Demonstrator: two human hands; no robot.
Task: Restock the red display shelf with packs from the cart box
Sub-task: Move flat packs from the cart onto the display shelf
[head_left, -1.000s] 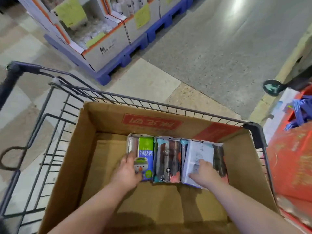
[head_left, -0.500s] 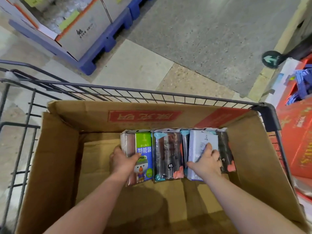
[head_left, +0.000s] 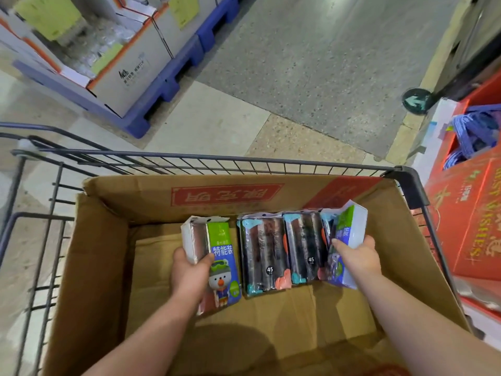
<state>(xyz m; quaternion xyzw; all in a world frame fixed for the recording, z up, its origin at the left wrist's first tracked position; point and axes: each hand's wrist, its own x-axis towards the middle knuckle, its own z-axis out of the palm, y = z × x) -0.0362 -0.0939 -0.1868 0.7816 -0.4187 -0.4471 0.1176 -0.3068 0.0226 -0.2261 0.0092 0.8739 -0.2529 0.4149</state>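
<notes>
Left hand point(head_left: 189, 271) grips snowman pack point(head_left: 221, 251) at left of box point(head_left: 108, 240). Right hand point(head_left: 356, 257) has fingers point(head_left: 369, 242) clamped on end pack point(head_left: 349, 226), which is tilted up. Both packs' long axes point away from the person. Two packs point(head_left: 265, 256) lie between them. Red display shelf point(head_left: 466, 213) stands right of cart point(head_left: 217, 158), so the right hand is nearer.

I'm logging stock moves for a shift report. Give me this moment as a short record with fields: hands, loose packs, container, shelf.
left hand: grips the snowman pack, leftmost in the row
right hand: grips the rightmost pack, tilted
loose packs: first dark pack and second dark pack, side by side between the held ones, each marked 45
container: cardboard box inside the wire cart
shelf: red display right of the cart
</notes>
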